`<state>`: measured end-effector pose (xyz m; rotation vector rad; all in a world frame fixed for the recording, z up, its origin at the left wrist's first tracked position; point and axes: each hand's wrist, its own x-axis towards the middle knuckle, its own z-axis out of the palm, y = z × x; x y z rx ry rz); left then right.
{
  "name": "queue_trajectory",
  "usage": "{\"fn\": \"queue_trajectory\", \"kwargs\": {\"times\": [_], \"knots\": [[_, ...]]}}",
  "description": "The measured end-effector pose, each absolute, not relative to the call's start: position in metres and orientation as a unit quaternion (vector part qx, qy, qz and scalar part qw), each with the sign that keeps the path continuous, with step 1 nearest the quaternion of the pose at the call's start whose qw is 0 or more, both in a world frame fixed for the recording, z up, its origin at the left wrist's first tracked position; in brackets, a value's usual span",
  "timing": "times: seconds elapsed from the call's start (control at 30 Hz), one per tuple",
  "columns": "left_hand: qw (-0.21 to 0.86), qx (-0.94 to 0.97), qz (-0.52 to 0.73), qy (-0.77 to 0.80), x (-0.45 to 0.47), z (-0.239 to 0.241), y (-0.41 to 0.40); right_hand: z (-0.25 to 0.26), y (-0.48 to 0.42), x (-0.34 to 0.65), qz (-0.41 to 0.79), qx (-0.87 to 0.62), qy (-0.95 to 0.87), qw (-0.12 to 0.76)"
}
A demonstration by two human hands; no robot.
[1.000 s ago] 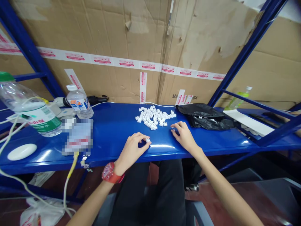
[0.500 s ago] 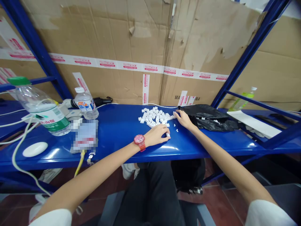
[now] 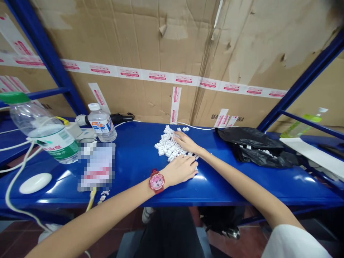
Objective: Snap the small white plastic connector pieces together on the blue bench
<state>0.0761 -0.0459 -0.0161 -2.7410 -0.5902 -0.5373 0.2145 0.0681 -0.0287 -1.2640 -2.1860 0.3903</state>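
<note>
A heap of small white plastic pieces (image 3: 164,146) lies on the blue tabletop (image 3: 134,157). My right hand (image 3: 185,141) rests over the heap's right side, palm down, fingers stretched out and touching the pieces. Just in front of it, my left hand (image 3: 181,167) lies along the near edge of the heap. Its fingers are slightly bent and apart, with a few white pieces partly covered beside them. A red watch (image 3: 156,181) is on the left wrist. I see nothing gripped in either hand.
A black plastic bag (image 3: 249,141) with more white pieces lies to the right. Left stand a large green-capped bottle (image 3: 51,138), a smaller bottle (image 3: 101,123), a white oval object (image 3: 36,183) and cables. Cardboard (image 3: 150,43) backs the table; blue posts (image 3: 48,53) flank it.
My right hand has moved left from beside the bag onto the heap. The left hand's fingers have spread from a pinch near a white piece. The view has shifted slightly.
</note>
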Motion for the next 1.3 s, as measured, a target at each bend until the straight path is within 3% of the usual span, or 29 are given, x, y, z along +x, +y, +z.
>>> {"fn": "queue_trajectory", "kwargs": {"times": [0.27, 0.43, 0.53, 0.63, 0.73, 0.9, 1.0, 1.13, 1.3], "knots": [[0.188, -0.925, -0.193, -0.267, 0.061, -0.021, -0.043, -0.013, 0.104, 0.230, 0.162, -0.584, -0.731, 0.313], [0.188, -0.918, -0.164, -0.308, 0.037, -0.014, -0.030, -0.020, 0.101, 0.194, 0.215, -0.511, -0.788, 0.267], [0.130, -0.921, -0.161, -0.329, 0.019, -0.010, -0.029, -0.007, 0.085, 0.191, 0.239, -0.463, -0.812, 0.263], [0.033, -0.921, -0.197, -0.334, 0.003, -0.006, -0.037, 0.012, 0.054, 0.227, 0.153, -0.482, -0.821, 0.266], [-0.018, -0.920, -0.212, -0.330, -0.002, 0.004, -0.043, 0.024, 0.009, 0.269, 0.043, -0.521, -0.831, 0.190], [-0.054, -0.918, -0.221, -0.324, 0.034, 0.034, -0.012, 0.019, -0.051, 0.276, 0.064, -0.538, -0.834, 0.108], [-0.086, -0.916, -0.195, -0.340, 0.075, 0.041, 0.017, 0.013, -0.063, 0.273, 0.055, -0.526, -0.839, 0.128], [-0.075, -0.914, -0.163, -0.363, 0.107, 0.025, 0.030, 0.018, -0.056, 0.307, 0.068, -0.524, -0.819, 0.224], [-0.035, -0.951, -0.137, -0.276, 0.094, 0.002, 0.016, 0.024, -0.014, 0.347, 0.172, -0.559, -0.742, 0.327]]}}
